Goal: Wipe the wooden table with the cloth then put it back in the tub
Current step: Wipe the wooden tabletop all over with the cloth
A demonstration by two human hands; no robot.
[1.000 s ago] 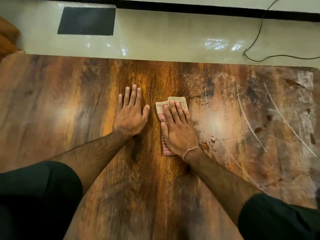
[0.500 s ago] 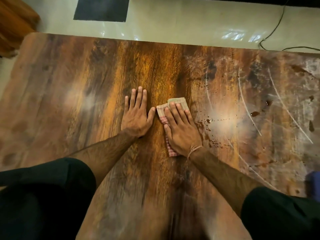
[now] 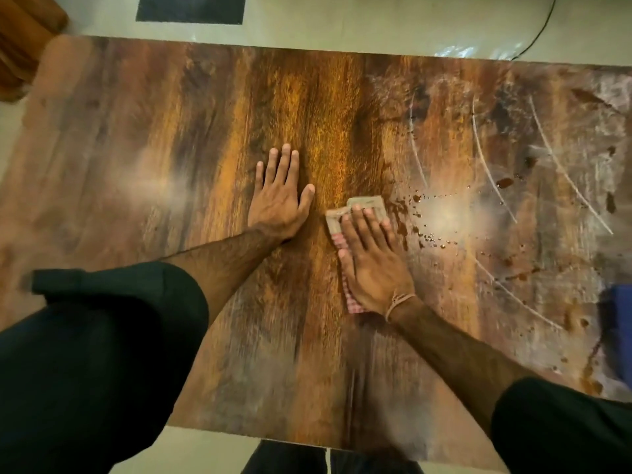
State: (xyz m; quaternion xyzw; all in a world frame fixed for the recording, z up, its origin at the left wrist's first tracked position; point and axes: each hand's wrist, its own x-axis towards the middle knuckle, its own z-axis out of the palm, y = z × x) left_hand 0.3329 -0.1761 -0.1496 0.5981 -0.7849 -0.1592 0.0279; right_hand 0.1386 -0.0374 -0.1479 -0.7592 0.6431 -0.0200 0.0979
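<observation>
Both hands lie flat on the wooden bench [image 3: 171, 172]. The left hand [image 3: 278, 203] is spread open, palm down on bare wood, fingers straight, holding nothing. The right hand [image 3: 372, 258], just beside it, presses a folded cloth [image 3: 364, 202] onto the bench with straight fingers. The cloth's beige end shows past the fingertips, and a pink checked edge shows along the thumb side. Dark droplets [image 3: 427, 234] speckle the wood just right of the cloth, with pale curved streaks [image 3: 492, 165] beyond. A blue object [image 3: 620, 333] is cut off at the right edge
</observation>
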